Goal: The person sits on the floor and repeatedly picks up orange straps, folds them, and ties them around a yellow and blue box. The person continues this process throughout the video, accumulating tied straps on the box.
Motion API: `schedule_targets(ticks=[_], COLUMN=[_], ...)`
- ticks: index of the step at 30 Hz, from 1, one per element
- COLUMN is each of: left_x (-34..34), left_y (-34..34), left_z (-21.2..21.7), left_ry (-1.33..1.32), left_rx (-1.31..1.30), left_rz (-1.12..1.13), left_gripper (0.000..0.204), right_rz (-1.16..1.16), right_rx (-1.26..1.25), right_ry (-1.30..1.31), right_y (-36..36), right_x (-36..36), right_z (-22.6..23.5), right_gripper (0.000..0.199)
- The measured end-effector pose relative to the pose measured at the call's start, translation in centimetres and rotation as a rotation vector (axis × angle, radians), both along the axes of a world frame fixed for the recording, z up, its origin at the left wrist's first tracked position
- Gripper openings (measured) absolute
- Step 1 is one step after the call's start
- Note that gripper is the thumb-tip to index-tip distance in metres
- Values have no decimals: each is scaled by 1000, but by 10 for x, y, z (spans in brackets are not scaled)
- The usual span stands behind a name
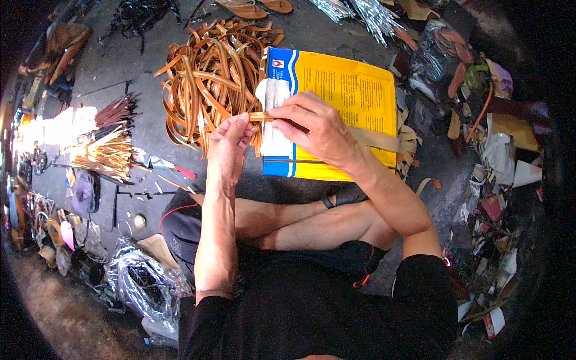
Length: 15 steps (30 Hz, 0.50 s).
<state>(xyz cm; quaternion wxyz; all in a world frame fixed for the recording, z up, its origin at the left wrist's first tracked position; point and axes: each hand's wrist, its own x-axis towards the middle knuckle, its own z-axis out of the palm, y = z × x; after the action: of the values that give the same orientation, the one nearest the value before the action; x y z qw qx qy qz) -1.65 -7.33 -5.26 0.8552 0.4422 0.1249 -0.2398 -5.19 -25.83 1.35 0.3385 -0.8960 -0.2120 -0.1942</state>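
A short stretch of brown strap (259, 117) runs between my two hands, over the left edge of a yellow and blue printed panel (354, 78). My left hand (230, 137) pinches one end between thumb and fingers. The other end is pinched by my right hand (312, 126), which hovers above the panel. Behind my left hand lies a big tangled heap of brown strips (204, 78). A white sheet or patch (276, 96) covers part of the panel's blue side. One tan strip (375, 138) lies across the panel, partly hidden by my right wrist.
Bundles of maroon strips (117, 112) and gold strips (105, 150) lie at the left. Silver strips (375, 21) and sandals (243, 8) are at the far side. Mixed scraps (492, 204) cover the right. Clear plastic (141, 276) sits near my left knee.
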Motion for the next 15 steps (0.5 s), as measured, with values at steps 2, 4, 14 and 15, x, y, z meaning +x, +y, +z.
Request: schedule_targets(ticks=[2,4,14,15], left_x=[3,6,25,22], left_y=[4,6,25,26], left_z=[-6,-12,-48,-49], left_ry=[4,9,154,209], left_rx=[23,25,-194,-343], left_rz=[14,30,172,203], left_gripper=[11,10,23,28], right_rz=[3,-1,11,12], right_rx=[-4,-3,30,41], right_ry=[-4,-5,-1,9], right_y=[-1,-2,4,5], right_x=[0,0,5,5], right_z=[-1,-2,3,4], right_gripper=[14,14,13,13])
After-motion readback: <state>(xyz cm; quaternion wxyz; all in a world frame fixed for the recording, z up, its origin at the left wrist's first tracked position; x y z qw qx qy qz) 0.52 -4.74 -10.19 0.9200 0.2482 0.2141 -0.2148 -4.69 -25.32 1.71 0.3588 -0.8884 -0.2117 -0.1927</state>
